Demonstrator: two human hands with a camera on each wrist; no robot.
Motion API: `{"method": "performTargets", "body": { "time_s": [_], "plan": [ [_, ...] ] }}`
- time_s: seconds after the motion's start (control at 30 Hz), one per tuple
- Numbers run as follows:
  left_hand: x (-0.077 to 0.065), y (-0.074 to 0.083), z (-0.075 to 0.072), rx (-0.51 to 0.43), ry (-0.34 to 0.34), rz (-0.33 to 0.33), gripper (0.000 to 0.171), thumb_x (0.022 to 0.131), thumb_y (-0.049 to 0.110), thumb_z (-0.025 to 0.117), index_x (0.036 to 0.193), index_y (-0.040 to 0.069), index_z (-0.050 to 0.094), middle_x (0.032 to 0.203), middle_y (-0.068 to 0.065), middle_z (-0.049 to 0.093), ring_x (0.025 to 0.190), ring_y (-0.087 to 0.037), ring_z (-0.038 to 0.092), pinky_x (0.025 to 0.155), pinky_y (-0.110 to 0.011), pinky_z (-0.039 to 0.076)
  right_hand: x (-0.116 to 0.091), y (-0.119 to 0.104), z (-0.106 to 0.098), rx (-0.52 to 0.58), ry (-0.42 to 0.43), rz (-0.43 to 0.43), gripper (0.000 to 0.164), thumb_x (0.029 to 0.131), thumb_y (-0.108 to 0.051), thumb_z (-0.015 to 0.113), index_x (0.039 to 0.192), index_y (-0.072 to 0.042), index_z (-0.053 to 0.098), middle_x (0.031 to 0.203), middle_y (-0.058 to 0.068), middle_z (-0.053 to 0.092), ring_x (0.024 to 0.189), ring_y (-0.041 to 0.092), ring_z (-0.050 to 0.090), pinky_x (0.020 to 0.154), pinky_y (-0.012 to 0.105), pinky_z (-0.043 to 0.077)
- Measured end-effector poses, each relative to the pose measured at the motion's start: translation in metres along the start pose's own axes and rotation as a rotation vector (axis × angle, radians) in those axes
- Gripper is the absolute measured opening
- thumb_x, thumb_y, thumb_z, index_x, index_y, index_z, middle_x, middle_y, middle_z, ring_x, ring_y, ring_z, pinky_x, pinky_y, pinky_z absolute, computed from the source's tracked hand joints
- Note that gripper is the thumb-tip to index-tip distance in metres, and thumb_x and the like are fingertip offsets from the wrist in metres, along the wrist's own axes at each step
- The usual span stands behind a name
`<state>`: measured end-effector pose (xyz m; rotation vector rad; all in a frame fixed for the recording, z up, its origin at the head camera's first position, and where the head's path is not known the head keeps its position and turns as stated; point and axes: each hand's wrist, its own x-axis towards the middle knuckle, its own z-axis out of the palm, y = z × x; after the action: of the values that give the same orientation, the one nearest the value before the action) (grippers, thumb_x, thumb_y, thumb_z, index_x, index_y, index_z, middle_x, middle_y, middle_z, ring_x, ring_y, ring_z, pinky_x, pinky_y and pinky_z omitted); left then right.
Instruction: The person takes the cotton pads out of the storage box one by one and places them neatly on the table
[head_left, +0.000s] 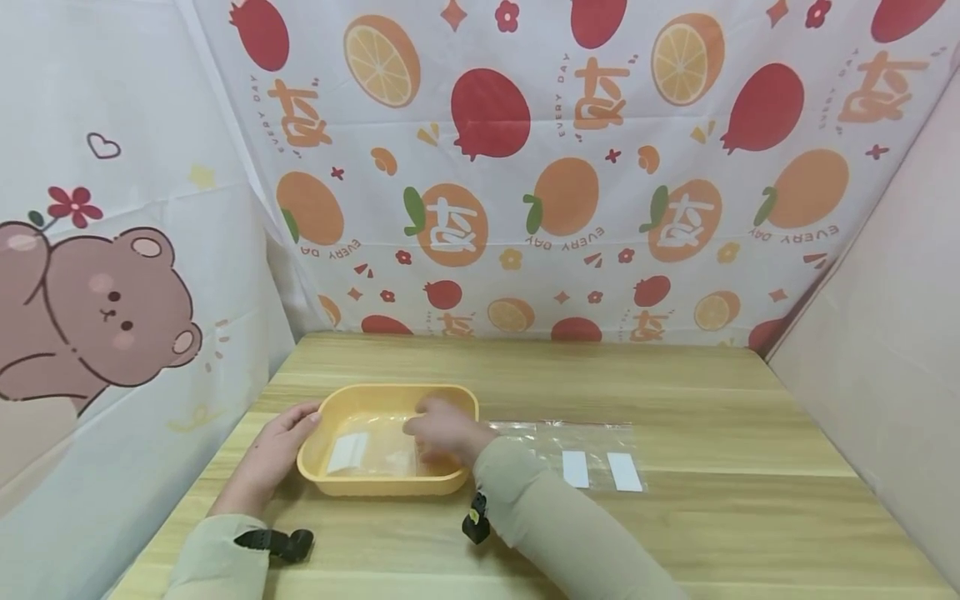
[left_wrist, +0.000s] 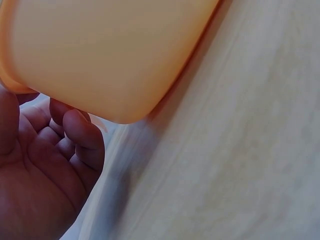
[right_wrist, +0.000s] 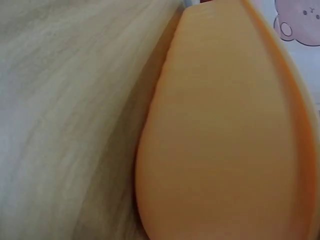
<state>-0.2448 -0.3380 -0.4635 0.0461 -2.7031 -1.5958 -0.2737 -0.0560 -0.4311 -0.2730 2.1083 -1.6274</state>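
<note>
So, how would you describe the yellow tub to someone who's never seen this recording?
Find the wooden table below the fruit-print cloth. On its left half sits a yellow tub with rounded corners, the left hand gripping its rim and the right hand inside it. Its raised, solid-coloured walls set it apart from the flat clear plastic with white patches to its right.

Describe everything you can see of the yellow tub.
The yellow tub is an open, rounded rectangle with smooth, plastic-looking walls and a protruding rim. It sits upright on the wooden table, holding clear plastic with a white patch. The left hand grips its left rim; the blurred right hand is inside, its contact unclear.
</note>
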Motion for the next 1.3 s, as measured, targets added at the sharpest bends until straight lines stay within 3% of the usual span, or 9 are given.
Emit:
{"method": "performTargets", "body": {
  "time_s": [0.1, 0.33, 0.47, 0.57, 0.63, 0.77, 0.93, 1.07, 1.3],
  "plan": [
    [-0.002, 0.000, 0.000, -0.007, 0.000, 0.001, 0.064, 0.108, 0.048, 0.042, 0.150, 0.000, 0.043, 0.150, -0.025, 0.044, 0.116, -0.016, 0.052, 0.084, -0.019, 0.048, 0.001, 0.001, 0.006, -0.010, -0.012, 0.011, 0.059, 0.096, -0.008, 0.063, 0.147, 0.008, 0.039, 0.077, 0.009, 0.057, 0.055, 0.015, 0.051, 0.048, 0.026, 0.048],
    [-0.003, 0.002, 0.000, -0.012, 0.005, 0.013, 0.064, 0.108, 0.048, 0.042, 0.149, 0.000, 0.044, 0.149, -0.024, 0.044, 0.112, -0.011, 0.052, 0.084, -0.019, 0.047, 0.001, 0.002, 0.011, -0.070, -0.021, -0.015, 0.049, 0.092, -0.004, 0.066, 0.137, 0.010, 0.051, 0.067, 0.008, 0.058, 0.055, 0.016, 0.055, 0.051, 0.026, 0.049],
    [-0.003, 0.003, -0.001, -0.028, 0.002, 0.025, 0.062, 0.108, 0.046, 0.042, 0.148, -0.001, 0.045, 0.147, -0.024, 0.046, 0.108, -0.006, 0.054, 0.085, -0.019, 0.048, -0.001, 0.001, 0.011, -0.142, -0.050, -0.056, 0.008, 0.091, -0.002, 0.067, 0.093, 0.006, 0.066, 0.060, 0.005, 0.055, 0.052, 0.014, 0.053, 0.049, 0.025, 0.047],
    [-0.003, 0.003, 0.000, -0.039, -0.001, 0.032, 0.061, 0.109, 0.045, 0.042, 0.148, -0.002, 0.045, 0.147, -0.025, 0.046, 0.106, -0.003, 0.055, 0.085, -0.020, 0.048, -0.002, 0.001, 0.011, -0.262, -0.063, -0.113, 0.027, 0.091, -0.003, 0.066, 0.066, -0.005, 0.055, 0.056, 0.002, 0.053, 0.050, 0.012, 0.050, 0.048, 0.024, 0.043],
    [-0.003, 0.004, 0.000, -0.041, 0.000, 0.035, 0.060, 0.109, 0.044, 0.042, 0.148, -0.002, 0.045, 0.146, -0.025, 0.047, 0.105, -0.003, 0.055, 0.085, -0.020, 0.048, -0.003, 0.001, 0.011, -0.351, -0.062, -0.148, 0.032, 0.090, -0.002, 0.064, 0.061, -0.009, 0.054, 0.056, 0.001, 0.053, 0.049, 0.012, 0.049, 0.048, 0.023, 0.041],
    [-0.004, 0.005, 0.000, -0.054, 0.004, 0.038, 0.058, 0.109, 0.042, 0.043, 0.147, -0.002, 0.046, 0.144, -0.025, 0.049, 0.105, -0.005, 0.056, 0.084, -0.021, 0.049, -0.004, 0.001, 0.011, -0.423, -0.063, -0.186, 0.025, 0.088, -0.003, 0.063, 0.063, -0.008, 0.059, 0.066, -0.001, 0.061, 0.055, 0.010, 0.051, 0.052, 0.023, 0.042],
    [-0.004, 0.005, 0.000, -0.054, 0.004, 0.039, 0.058, 0.109, 0.042, 0.043, 0.145, -0.002, 0.047, 0.143, -0.024, 0.049, 0.105, -0.006, 0.056, 0.084, -0.021, 0.049, -0.007, -0.003, 0.010, -0.358, -0.032, -0.185, 0.006, 0.090, -0.007, 0.068, 0.086, -0.008, 0.073, 0.075, -0.001, 0.067, 0.058, 0.014, 0.057, 0.054, 0.026, 0.048],
    [-0.005, 0.006, 0.000, -0.047, 0.003, 0.038, 0.059, 0.109, 0.044, 0.043, 0.146, -0.001, 0.047, 0.143, -0.023, 0.049, 0.110, -0.007, 0.053, 0.086, -0.019, 0.047, -0.010, -0.008, 0.005, -0.313, -0.004, -0.213, 0.014, 0.094, -0.004, 0.062, 0.099, -0.007, 0.074, 0.074, 0.001, 0.069, 0.062, 0.015, 0.063, 0.055, 0.027, 0.050],
    [-0.006, 0.007, 0.000, -0.056, -0.002, 0.045, 0.058, 0.109, 0.042, 0.043, 0.147, -0.003, 0.046, 0.143, -0.025, 0.049, 0.108, -0.005, 0.054, 0.085, -0.020, 0.048, -0.015, -0.021, -0.014, -0.302, 0.024, -0.276, 0.017, 0.099, -0.010, 0.058, 0.103, -0.011, 0.074, 0.080, -0.005, 0.071, 0.072, 0.010, 0.068, 0.065, 0.027, 0.055]
  ]
}}
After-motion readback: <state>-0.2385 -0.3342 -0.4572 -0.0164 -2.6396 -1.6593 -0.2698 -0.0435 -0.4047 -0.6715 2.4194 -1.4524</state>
